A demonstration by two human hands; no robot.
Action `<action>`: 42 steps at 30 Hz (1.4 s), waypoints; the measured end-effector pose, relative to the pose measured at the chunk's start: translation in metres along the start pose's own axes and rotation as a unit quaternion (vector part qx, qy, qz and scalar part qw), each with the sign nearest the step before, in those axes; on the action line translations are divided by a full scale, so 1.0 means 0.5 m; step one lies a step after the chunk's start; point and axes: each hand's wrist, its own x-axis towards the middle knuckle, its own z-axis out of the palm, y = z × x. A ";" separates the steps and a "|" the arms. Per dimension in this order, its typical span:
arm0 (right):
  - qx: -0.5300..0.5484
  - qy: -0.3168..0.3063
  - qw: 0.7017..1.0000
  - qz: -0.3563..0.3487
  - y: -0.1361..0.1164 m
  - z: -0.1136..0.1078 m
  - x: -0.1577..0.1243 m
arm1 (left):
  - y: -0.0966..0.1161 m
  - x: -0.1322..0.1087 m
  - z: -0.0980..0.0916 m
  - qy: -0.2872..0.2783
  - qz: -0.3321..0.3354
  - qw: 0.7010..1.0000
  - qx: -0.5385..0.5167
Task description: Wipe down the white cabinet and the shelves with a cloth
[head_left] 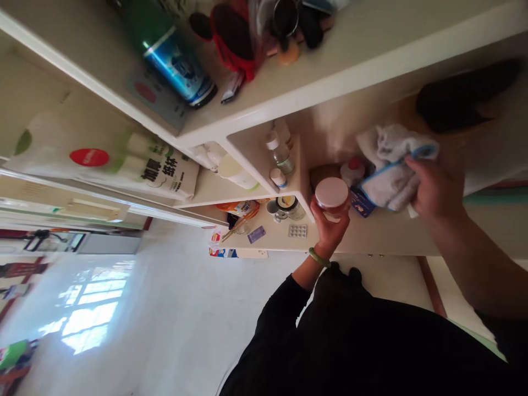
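Observation:
My left hand (331,228), with a green bangle at the wrist, is closed around a jar (331,193) with a broad pale pink lid. The jar is in front of the lower shelf compartment. To the right, my right hand (438,184) grips a bunched white cloth (390,184) with blue edging. Between the two hands, a small dark blue box (363,202) lies on the shelf, partly covered by the cloth. Behind the jar stands a container with a red top (353,165); its lower part is hidden.
A divider separates small bottles (281,155) on the left. Below them lie a blister pack (297,231) and a purple packet (256,235). The upper shelf (350,71) holds a green bottle (177,66) with a blue label. A dark object (457,102) lies at right.

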 end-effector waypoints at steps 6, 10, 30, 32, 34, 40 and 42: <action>-0.118 0.017 0.986 0.114 0.043 -0.124 -0.192 | 0.083 0.160 0.060 0.051 -0.011 0.997 0.065; -0.215 -0.071 0.932 0.283 0.130 -0.146 -0.274 | 0.100 0.227 0.092 0.064 -0.035 0.993 0.089; -0.316 -0.149 0.902 0.254 0.327 -0.087 -0.214 | 0.051 0.236 0.095 0.040 0.010 0.985 0.169; -0.298 -0.178 0.907 0.238 0.332 -0.098 -0.202 | 0.045 0.236 0.088 0.035 0.014 0.988 0.149; -0.288 -0.205 0.908 0.225 0.337 -0.099 -0.191 | 0.042 0.235 0.084 0.028 0.013 0.989 0.142; -0.339 -0.225 0.881 0.240 0.358 -0.072 -0.193 | 0.049 0.230 0.075 0.018 0.015 0.987 0.156; -0.365 -0.205 0.871 0.258 0.365 -0.066 -0.204 | 0.051 0.228 0.071 0.014 0.019 0.987 0.160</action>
